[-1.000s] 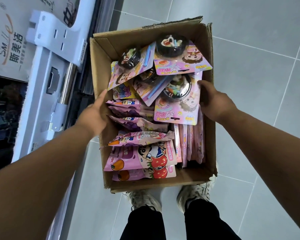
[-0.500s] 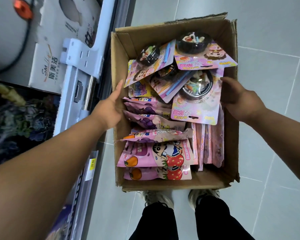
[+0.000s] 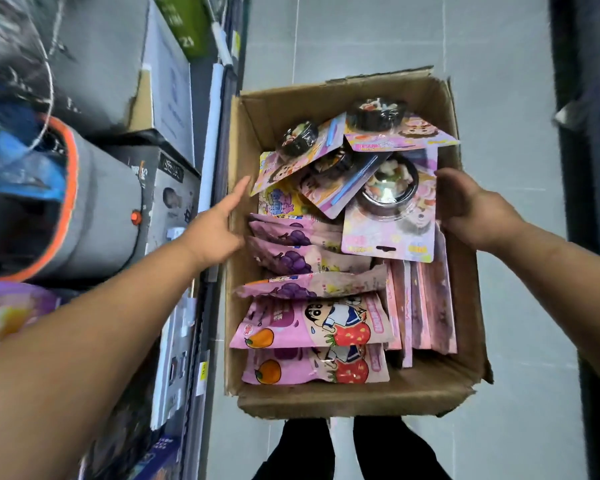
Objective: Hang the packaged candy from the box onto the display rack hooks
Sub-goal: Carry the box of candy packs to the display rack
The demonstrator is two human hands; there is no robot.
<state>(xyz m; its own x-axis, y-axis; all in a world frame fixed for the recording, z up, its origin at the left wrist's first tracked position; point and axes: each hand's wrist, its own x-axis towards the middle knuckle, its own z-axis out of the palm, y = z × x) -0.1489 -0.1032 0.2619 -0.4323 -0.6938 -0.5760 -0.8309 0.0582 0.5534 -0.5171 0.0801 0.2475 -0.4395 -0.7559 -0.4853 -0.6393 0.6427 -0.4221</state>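
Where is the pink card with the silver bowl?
Head view: the pink card lies far-right in the brown cardboard box, beside the right hand.

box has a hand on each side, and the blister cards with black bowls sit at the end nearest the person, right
Wrong end: the head view shows the blister cards at the far end of the box, with pink candy bags nearest the person. The left hand and right hand are on its sides.
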